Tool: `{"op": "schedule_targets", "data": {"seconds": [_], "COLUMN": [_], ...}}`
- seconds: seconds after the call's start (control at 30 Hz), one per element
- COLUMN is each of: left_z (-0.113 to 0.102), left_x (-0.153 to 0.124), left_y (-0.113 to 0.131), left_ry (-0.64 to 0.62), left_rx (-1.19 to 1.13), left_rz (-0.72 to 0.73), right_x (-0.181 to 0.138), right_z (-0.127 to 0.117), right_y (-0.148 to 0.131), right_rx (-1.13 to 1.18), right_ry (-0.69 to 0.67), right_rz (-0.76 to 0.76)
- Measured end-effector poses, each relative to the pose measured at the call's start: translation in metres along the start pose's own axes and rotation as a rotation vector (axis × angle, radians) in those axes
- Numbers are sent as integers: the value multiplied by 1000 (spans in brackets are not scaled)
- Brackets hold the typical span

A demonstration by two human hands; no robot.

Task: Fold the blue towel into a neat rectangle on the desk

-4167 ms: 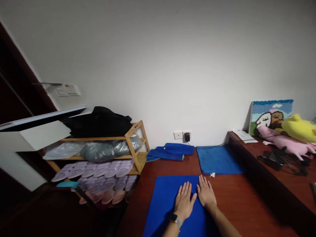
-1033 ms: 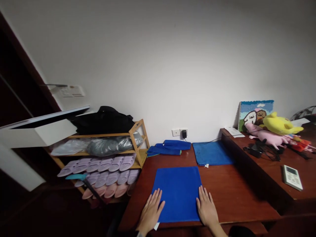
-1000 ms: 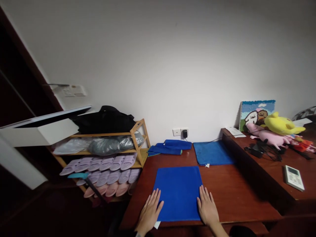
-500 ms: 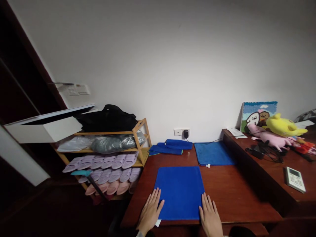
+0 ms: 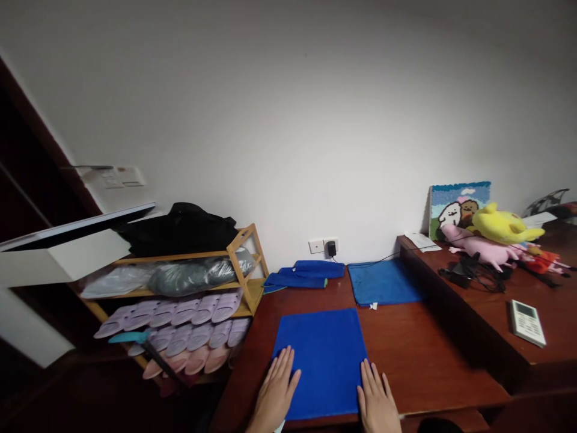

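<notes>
Pale wall (image 5: 288, 150) rises behind our brown table (image 5: 428, 355), and the blue cloth (image 5: 322, 361) lies spread flat toward the table's front edge. About four seconds ago both our hands were side by side near its right edge; now they are apart, one at each side of it, so its middle shows bare and looks smooth, which we read as the flattening being well along. Our left hand (image 5: 276, 391) lies palm down over the cloth's left edge, thumb on the fabric. Our right hand (image 5: 377, 397) is also palm down, fingertips at the cloth's right edge. Both hands are stretched flat with thumbs out, gripping nothing. Behind the blue cloth, we see a rumpled cloth (image 5: 306, 275); behind it and to its right, a lighter cloth (image 5: 383, 282).
</notes>
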State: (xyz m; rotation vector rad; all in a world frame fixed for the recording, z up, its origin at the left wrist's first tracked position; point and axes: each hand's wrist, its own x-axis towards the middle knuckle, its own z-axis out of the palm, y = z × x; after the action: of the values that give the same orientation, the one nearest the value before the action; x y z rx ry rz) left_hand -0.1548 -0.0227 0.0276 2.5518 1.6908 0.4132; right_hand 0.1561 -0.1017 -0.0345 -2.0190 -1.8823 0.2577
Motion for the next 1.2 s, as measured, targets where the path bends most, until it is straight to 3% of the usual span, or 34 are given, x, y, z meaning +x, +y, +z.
{"op": "schedule_targets", "data": {"seconds": [0.2,0.3,0.4,0.6,0.7,0.87,1.07,1.2], "left_z": [22,40,46,27,24,35,35,31], "left_x": [33,36,30,3,-9,-14,-13,-14], "left_y": [130,157,133,8,-25,-30,-30,-29], "left_ry": [-91,-120,-122,-70,-32,18,16,9], "left_rx": [-116,-136,-112,43,85,77,70,68], "left_rz": [327,362,318,-5,-113,-103,-95,-90], "right_x": [-4,-5,-4,-3,-5,9,71,95], "right_z": [-8,-10,-8,3,7,-5,-40,-40], "right_y": [-1,0,0,1,4,-2,-28,-29], "right_rx": [6,-6,-21,-44,-48,-74,-60,-91], "right_ry": [-42,-84,-70,-20,-14,-42,-71,-133], "right_rz": [-23,-62,-42,-2,-17,39,24,45]}}
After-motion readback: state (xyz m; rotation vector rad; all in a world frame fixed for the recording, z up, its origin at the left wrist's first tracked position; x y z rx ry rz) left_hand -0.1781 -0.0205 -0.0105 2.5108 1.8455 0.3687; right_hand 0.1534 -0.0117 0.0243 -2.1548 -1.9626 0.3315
